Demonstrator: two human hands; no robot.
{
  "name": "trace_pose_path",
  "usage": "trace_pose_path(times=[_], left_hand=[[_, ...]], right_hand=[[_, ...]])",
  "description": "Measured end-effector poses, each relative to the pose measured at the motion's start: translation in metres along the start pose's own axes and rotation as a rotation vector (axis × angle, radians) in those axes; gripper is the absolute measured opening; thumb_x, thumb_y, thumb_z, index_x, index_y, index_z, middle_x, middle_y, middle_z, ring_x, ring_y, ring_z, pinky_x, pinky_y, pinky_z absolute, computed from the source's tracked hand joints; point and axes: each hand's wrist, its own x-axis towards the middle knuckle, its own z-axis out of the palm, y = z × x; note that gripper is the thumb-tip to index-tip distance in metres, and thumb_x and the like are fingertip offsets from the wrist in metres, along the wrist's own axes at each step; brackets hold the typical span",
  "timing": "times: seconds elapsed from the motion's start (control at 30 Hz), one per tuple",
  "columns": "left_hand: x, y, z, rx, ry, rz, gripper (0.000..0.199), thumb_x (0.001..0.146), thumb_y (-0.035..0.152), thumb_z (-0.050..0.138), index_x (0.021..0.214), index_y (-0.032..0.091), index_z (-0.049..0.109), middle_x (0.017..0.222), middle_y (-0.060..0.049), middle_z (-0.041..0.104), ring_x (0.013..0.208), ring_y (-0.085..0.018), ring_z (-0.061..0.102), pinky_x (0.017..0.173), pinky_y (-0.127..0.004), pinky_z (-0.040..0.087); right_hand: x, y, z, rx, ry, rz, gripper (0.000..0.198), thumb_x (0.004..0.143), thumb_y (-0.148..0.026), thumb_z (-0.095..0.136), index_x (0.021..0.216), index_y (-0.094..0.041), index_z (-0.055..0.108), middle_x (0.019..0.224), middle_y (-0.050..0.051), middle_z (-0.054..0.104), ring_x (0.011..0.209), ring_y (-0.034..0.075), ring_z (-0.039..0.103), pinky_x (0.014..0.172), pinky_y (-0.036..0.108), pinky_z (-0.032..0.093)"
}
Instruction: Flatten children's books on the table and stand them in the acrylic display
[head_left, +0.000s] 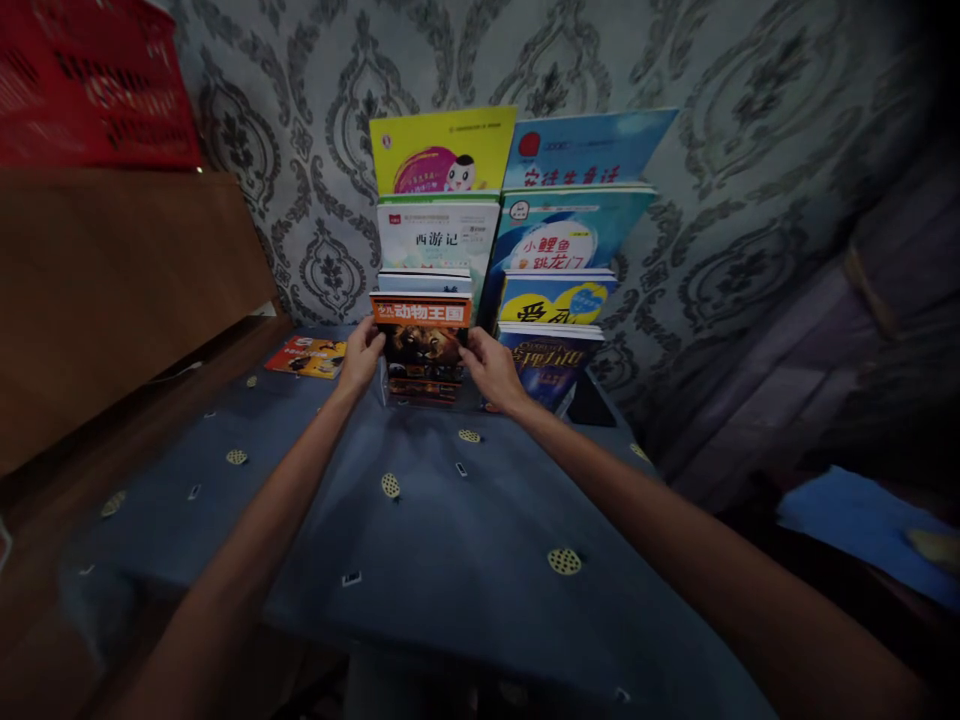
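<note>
Both my hands hold an orange and black book (422, 345) with a lion's face on its cover. My left hand (363, 354) pinches its left edge, and my right hand (491, 366) grips its right edge. The book stands upright at the front of a clear rack (386, 390), whose lower part is partly hidden. Behind it, in rising tiers, are a white book (439, 235) and a yellow-green book (442, 150). To the right stand a dark blue book (544, 365), a yellow and blue book (556, 298), a teal book (577, 225) and a light blue book (589, 150).
An orange book (306, 357) lies flat on the blue patterned tablecloth (420, 540) at the left. A dark flat object (592, 402) lies right of the rack. A wooden cabinet (127, 290) bearing a red basket (97, 90) is at the left, and patterned wallpaper (330, 120) is behind.
</note>
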Motion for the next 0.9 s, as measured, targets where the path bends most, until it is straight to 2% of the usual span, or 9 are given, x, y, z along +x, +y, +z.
trace_pose_path(times=[0.23, 0.4, 0.57, 0.7, 0.9], left_hand=[[-0.005, -0.012, -0.003, 0.134, 0.024, 0.052, 0.029, 0.079, 0.02, 0.063, 0.108, 0.02, 0.065, 0.095, -0.003, 0.067, 0.098, -0.02, 0.062, 0.094, -0.033, 0.051], [-0.02, -0.015, -0.001, 0.33, 0.074, 0.149, 0.037, 0.079, 0.009, 0.056, 0.114, 0.02, 0.061, 0.089, -0.001, 0.062, 0.088, -0.019, 0.059, 0.092, -0.032, 0.047], [-0.028, -0.017, 0.002, 0.419, 0.108, 0.169, 0.036, 0.081, 0.011, 0.058, 0.116, 0.02, 0.057, 0.096, -0.004, 0.063, 0.091, -0.021, 0.06, 0.093, -0.033, 0.045], [-0.027, -0.022, 0.001, 0.491, 0.102, 0.165, 0.023, 0.083, 0.013, 0.057, 0.104, 0.019, 0.059, 0.096, -0.006, 0.063, 0.093, -0.023, 0.058, 0.095, -0.035, 0.044], [-0.024, -0.027, 0.0, 0.579, 0.072, 0.142, 0.009, 0.086, 0.018, 0.055, 0.093, 0.02, 0.059, 0.089, -0.006, 0.061, 0.09, -0.024, 0.055, 0.092, -0.036, 0.043]], right_hand=[[-0.003, 0.013, 0.006, -0.284, 0.011, -0.109, 0.013, 0.09, -0.02, 0.051, 0.1, -0.021, 0.06, 0.097, 0.009, 0.066, 0.093, 0.026, 0.06, 0.087, 0.041, 0.05], [-0.007, 0.019, 0.011, -0.479, -0.041, -0.067, 0.013, 0.088, -0.019, 0.05, 0.096, -0.019, 0.06, 0.1, 0.014, 0.065, 0.093, 0.029, 0.059, 0.083, 0.042, 0.049], [-0.012, 0.021, 0.018, -0.425, 0.014, -0.02, 0.025, 0.088, -0.02, 0.049, 0.111, -0.018, 0.057, 0.1, 0.014, 0.067, 0.094, 0.03, 0.062, 0.084, 0.044, 0.05], [-0.013, 0.014, 0.02, -0.351, 0.056, 0.043, 0.041, 0.089, -0.02, 0.05, 0.13, -0.014, 0.049, 0.104, 0.016, 0.07, 0.095, 0.033, 0.065, 0.085, 0.046, 0.051], [-0.008, 0.006, 0.022, -0.444, 0.017, 0.135, 0.03, 0.092, -0.017, 0.05, 0.12, -0.013, 0.061, 0.109, 0.018, 0.072, 0.102, 0.034, 0.067, 0.088, 0.042, 0.049]])
